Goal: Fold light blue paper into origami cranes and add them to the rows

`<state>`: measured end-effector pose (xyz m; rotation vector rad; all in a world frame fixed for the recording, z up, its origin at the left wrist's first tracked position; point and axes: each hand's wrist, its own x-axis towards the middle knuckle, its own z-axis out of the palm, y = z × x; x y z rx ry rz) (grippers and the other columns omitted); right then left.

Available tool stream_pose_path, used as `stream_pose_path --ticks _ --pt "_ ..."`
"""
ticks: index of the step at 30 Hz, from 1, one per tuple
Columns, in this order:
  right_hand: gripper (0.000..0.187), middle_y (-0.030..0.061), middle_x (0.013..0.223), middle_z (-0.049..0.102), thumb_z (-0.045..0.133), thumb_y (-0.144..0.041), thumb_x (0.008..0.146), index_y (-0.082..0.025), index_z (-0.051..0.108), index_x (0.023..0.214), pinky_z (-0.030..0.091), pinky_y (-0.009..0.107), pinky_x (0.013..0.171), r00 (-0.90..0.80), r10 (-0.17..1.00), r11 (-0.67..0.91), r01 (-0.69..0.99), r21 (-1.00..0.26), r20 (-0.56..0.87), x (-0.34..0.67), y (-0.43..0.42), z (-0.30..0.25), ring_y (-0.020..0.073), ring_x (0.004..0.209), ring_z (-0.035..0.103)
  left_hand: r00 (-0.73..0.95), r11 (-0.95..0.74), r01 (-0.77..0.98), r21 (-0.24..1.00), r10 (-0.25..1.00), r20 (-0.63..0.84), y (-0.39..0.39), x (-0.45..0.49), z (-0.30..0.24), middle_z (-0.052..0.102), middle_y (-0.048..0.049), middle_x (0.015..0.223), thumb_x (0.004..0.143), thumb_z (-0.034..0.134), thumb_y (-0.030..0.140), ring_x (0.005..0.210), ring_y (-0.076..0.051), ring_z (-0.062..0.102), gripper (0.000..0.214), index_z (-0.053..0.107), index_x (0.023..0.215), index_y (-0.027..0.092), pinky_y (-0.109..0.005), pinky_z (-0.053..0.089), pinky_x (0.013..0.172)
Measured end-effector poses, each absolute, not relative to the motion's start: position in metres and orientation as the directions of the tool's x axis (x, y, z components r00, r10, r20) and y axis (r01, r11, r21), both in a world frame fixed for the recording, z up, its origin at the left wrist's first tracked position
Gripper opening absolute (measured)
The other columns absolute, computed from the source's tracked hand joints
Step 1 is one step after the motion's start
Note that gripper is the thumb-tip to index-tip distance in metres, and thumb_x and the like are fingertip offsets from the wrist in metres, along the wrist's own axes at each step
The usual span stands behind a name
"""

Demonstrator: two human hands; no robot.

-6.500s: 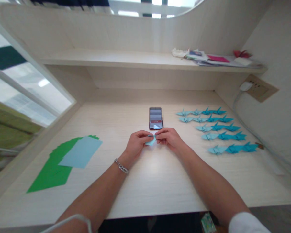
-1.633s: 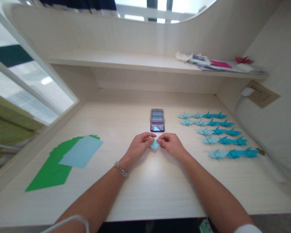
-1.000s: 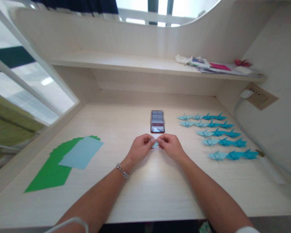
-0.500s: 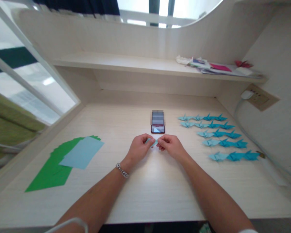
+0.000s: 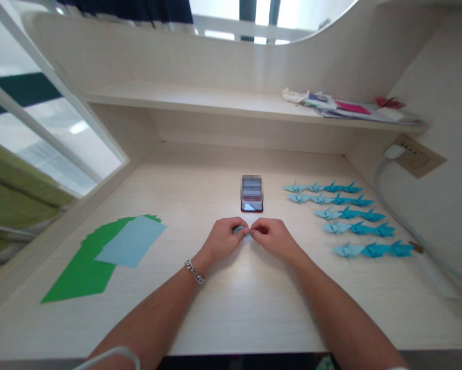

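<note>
A small piece of light blue folded paper [image 5: 239,230] is pinched between my two hands, mostly covered by the fingers. My left hand [image 5: 226,237], with a chain bracelet on its wrist, is closed on the paper from the left. From the right, my right hand [image 5: 271,235] grips it with thumb and forefinger, and the fingertips of both hands meet. Just beyond the hands a phone [image 5: 252,205] lies flat. On the right, several rows of blue folded paper cranes [image 5: 350,214] are lined up, pale to deeper blue.
Light blue sheets [image 5: 132,241] lie over a fan of green paper [image 5: 76,272] on the left of the desk. A shelf [image 5: 200,100] crosses the back, with papers [image 5: 338,107] on it. A cable [image 5: 381,190] runs down from a wall socket [image 5: 418,156].
My hands have drawn closer together and lowered slightly, covering more of the small blue paper. The papers and cranes on the desk stay where they were.
</note>
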<state>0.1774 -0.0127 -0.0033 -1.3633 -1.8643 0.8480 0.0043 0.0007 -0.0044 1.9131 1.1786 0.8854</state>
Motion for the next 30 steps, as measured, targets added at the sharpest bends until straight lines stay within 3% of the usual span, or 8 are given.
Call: stream_pose_path --ticks 6,10,13,17,25,30 --pt "0.013 0.0005 0.060 0.064 0.057 -0.018 0.067 -0.016 0.069 0.068 0.037 0.022 0.052 -0.194 0.980 0.147 0.519 -0.842 0.051 0.184 -0.009 -0.004 0.0128 0.058 0.054 0.339 -0.270 0.390 0.880 0.931 0.136 0.005 0.000 -0.008 0.066 -0.0027 0.069 0.076 0.059 0.031 0.064 -0.015 0.055 0.018 0.070 0.074 0.017 -0.025 0.040 0.059" --pt "0.012 0.0014 0.059 0.064 0.056 -0.018 0.066 -0.016 0.068 0.068 0.039 0.022 0.053 -0.146 0.989 0.077 0.491 -0.868 0.006 0.199 -0.002 -0.008 0.0129 0.056 0.055 0.236 -0.182 0.313 0.932 0.966 0.110 0.011 -0.008 -0.005 0.061 -0.0014 0.061 0.077 0.059 0.034 0.058 -0.014 0.053 0.020 0.067 0.072 0.015 -0.025 0.040 0.057" --pt "0.014 0.0017 0.061 0.063 0.057 -0.025 0.070 -0.015 0.066 0.075 0.044 0.024 0.053 -0.087 0.996 0.007 0.311 -0.950 -0.021 0.200 0.001 -0.010 0.0122 0.054 0.055 0.200 -0.144 0.255 0.956 0.975 0.094 0.011 -0.008 -0.004 0.061 -0.0019 0.060 0.076 0.060 0.035 0.058 -0.014 0.053 0.022 0.066 0.071 0.014 -0.025 0.041 0.056" --pt "0.021 0.0027 0.070 0.064 0.060 -0.035 0.074 -0.016 0.062 0.081 0.047 0.024 0.054 -0.199 0.980 0.006 0.144 -0.990 -0.023 0.185 -0.002 -0.012 0.0126 0.059 0.058 0.249 -0.168 0.231 0.958 0.962 0.108 0.007 0.001 -0.008 0.065 -0.0036 0.065 0.078 0.059 0.036 0.061 -0.014 0.056 0.023 0.066 0.074 0.014 -0.025 0.043 0.058" --pt "0.015 -0.0004 0.062 0.059 0.057 -0.030 0.077 -0.016 0.060 0.071 0.042 0.023 0.056 -0.223 0.975 0.088 0.309 -0.947 0.018 0.183 -0.005 -0.018 0.0116 0.058 0.054 0.429 -0.274 0.361 0.891 0.897 0.102 0.001 0.005 -0.003 0.068 -0.0030 0.070 0.076 0.056 0.027 0.062 -0.014 0.056 0.018 0.070 0.078 0.016 -0.022 0.040 0.056" --pt "0.016 -0.0007 0.058 0.058 0.057 -0.030 0.076 -0.015 0.060 0.070 0.041 0.023 0.054 -0.252 0.967 0.033 0.299 -0.954 -0.045 0.193 0.000 -0.016 0.0114 0.054 0.053 0.448 -0.258 0.415 0.872 0.892 0.050 0.002 0.002 -0.002 0.064 -0.0009 0.060 0.074 0.053 0.023 0.056 -0.013 0.055 0.017 0.069 0.069 0.016 -0.022 0.039 0.053"
